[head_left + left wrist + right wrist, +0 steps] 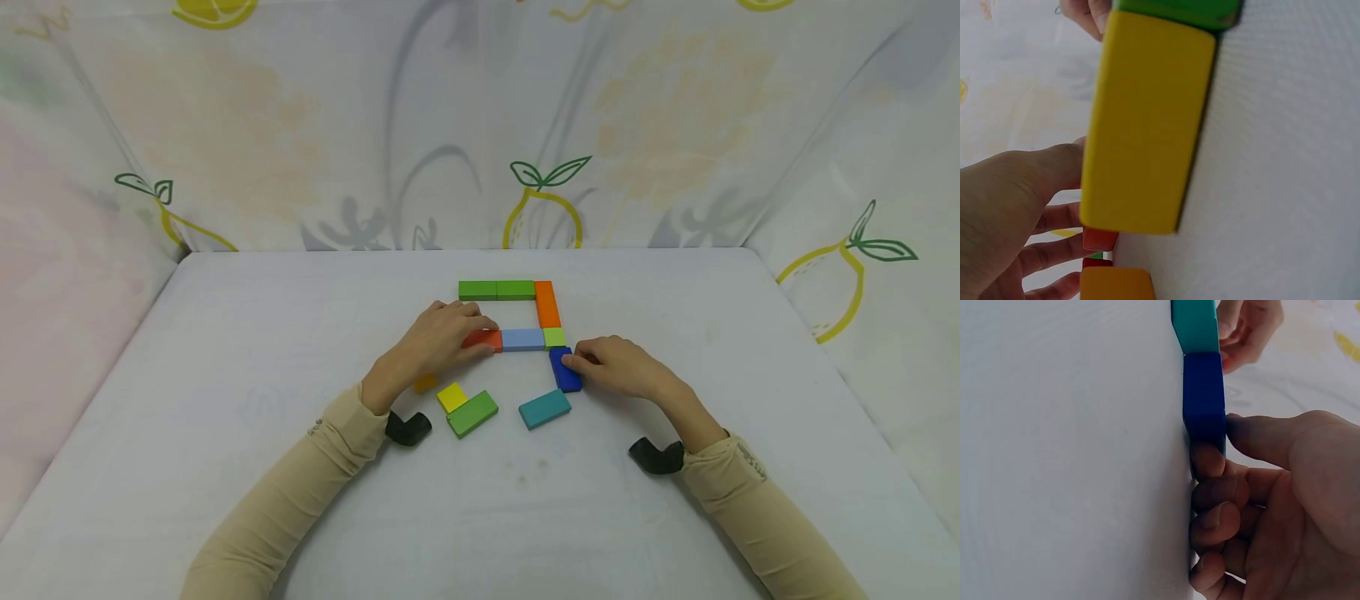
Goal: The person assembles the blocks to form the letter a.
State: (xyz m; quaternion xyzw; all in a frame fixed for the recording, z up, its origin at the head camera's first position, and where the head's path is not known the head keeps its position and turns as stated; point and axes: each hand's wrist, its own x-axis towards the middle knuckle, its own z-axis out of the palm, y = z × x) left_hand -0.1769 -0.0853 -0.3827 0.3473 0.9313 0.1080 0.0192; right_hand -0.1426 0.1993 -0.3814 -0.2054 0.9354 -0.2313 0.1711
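In the head view a row of flat blocks runs across the middle: a red-orange block (491, 340), a light blue block (522, 340) and a small lime block (554, 337). My left hand (442, 337) pinches the red-orange block at the left end, thumb on the near side and fingers on the far side, covering part of it. Just below the lime block, my right hand (622, 367) grips a dark blue block (564, 372). The right wrist view has the thumb on top of this dark blue block (1204, 394), with fingers curled at its side.
Two green blocks (497, 290) and an orange block (547, 304) form a corner behind the row. Nearer lie a teal block (545, 409), a light green block (472, 414), a yellow block (452, 397) and a half-hidden orange-yellow block (425, 383). White cloth (525, 517) covers the table.
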